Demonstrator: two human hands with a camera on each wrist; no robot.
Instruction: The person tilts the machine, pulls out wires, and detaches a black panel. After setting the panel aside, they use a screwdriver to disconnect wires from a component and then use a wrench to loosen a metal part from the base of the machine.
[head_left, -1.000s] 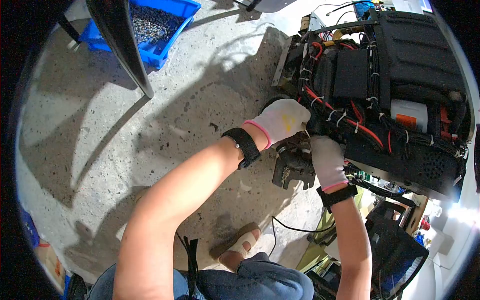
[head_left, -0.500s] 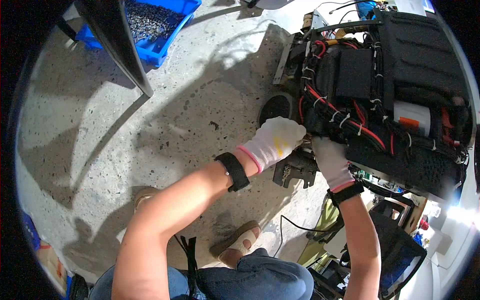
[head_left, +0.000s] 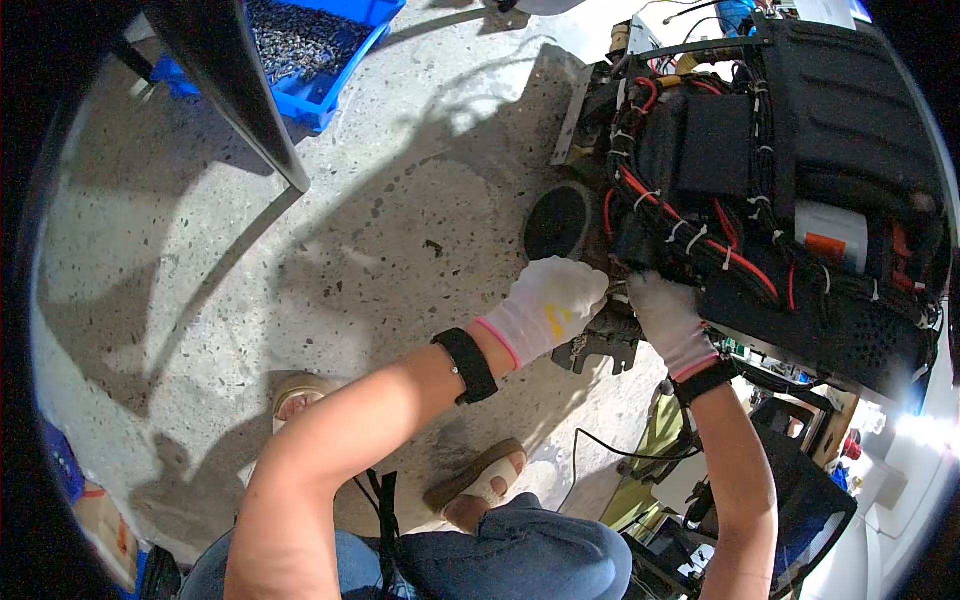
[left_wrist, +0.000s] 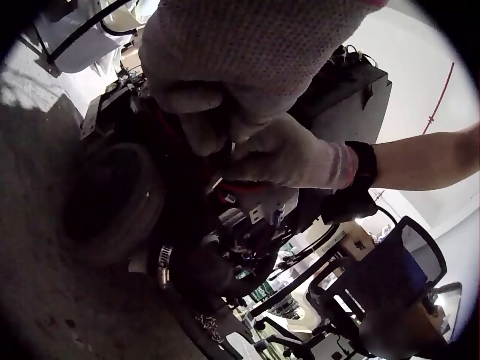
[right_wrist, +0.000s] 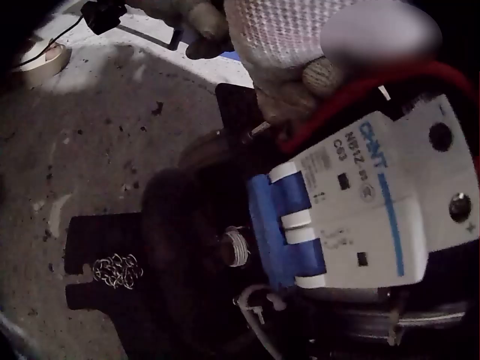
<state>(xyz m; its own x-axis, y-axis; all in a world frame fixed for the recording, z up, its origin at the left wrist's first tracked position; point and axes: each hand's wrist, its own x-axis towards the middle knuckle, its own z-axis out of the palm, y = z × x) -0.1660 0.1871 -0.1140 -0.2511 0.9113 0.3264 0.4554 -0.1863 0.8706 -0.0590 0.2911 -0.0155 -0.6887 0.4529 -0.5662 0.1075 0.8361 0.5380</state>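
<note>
From the head view, the gloved left hand (head_left: 548,305) and gloved right hand (head_left: 668,318) met at the near-left edge of the black machine (head_left: 800,190), fingers curled onto something small among the red cables (head_left: 690,225); what they pinched I could not tell. A slip there could, I judged, snag a cable tie or tug a wire loose. A blue bin (head_left: 300,50) of scrap sat far left, past a dark slanting post (head_left: 235,90). In the left wrist view, a dark wheel (left_wrist: 112,202) crowded the space below the fingers. In the right wrist view, the fingertips (right_wrist: 322,75) pressed a red wire (right_wrist: 375,86) just above a white circuit breaker (right_wrist: 360,202) with blue levers; bumping those seemed the nearest risk.
</note>
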